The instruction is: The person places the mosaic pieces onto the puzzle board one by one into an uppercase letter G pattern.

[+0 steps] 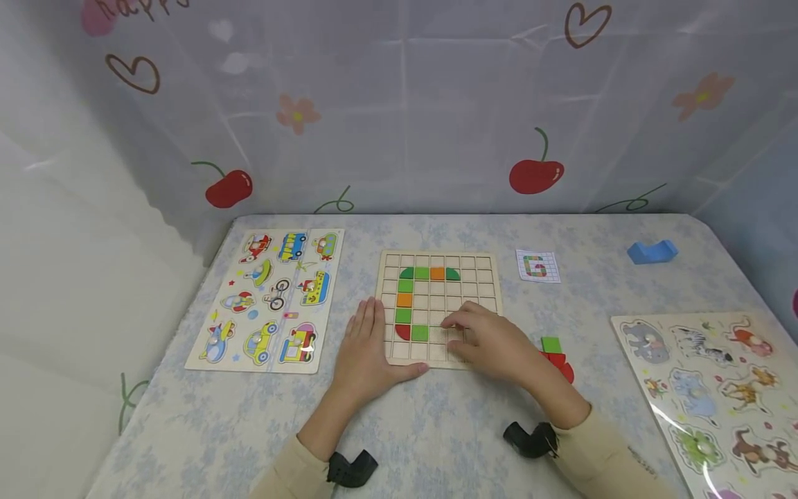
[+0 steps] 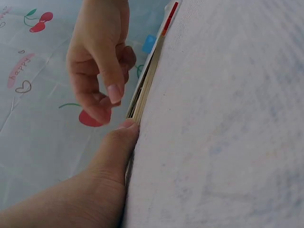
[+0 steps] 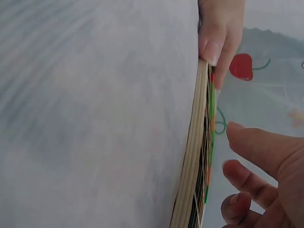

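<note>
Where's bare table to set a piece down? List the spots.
Free: the strip between the vehicle puzzle and the grid board; the stretch between the card and the blue block. Crowded: beside the right hand, where loose pieces lie, with the animal puzzle beyond.

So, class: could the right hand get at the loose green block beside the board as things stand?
Probably yes. The green block lies on the table just right of the right hand, which rests over the board. Nothing stands between them; only the red pieces sit against the block.
</note>
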Demonstrator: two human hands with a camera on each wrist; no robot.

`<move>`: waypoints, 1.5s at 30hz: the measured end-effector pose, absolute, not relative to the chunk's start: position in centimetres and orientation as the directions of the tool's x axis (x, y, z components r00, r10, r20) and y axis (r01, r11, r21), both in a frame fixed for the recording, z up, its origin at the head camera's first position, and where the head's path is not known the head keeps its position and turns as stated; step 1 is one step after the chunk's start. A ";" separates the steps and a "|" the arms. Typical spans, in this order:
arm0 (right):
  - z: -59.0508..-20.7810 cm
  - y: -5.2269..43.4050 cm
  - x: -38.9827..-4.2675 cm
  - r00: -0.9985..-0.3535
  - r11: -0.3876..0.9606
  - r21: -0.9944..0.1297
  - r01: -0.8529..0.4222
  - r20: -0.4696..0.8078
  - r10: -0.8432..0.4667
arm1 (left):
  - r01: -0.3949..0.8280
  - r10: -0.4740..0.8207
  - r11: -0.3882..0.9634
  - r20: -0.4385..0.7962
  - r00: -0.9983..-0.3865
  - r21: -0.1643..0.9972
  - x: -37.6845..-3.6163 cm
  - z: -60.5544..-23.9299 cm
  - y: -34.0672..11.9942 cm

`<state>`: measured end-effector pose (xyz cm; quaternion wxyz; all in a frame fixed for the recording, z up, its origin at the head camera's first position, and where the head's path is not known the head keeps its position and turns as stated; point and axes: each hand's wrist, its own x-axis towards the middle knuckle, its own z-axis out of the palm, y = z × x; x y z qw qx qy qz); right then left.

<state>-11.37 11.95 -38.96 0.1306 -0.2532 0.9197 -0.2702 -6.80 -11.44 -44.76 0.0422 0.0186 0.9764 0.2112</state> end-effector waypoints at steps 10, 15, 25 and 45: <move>-38.3 19.0 -11.2 -0.860 0.788 -0.483 -0.381 -0.127 -0.494 | 0.019 0.060 0.904 -0.081 -0.995 0.428 -7.0 -44.6 -11.5; -38.1 20.9 -11.0 -0.869 0.813 -0.435 -0.388 -0.121 -0.480 | 0.019 0.061 0.902 -0.083 -0.995 0.431 -7.0 -44.6 -11.6; -38.3 21.7 -10.8 -0.878 0.846 -0.420 -0.328 -0.194 -0.437 | 0.014 0.055 0.900 -0.081 -0.995 0.437 -6.8 -44.7 -11.6; -38.8 21.8 -10.8 -0.850 0.786 -0.545 -0.292 -0.230 -0.475 | 0.029 0.056 0.902 -0.050 -0.997 0.432 -6.7 -44.9 -11.4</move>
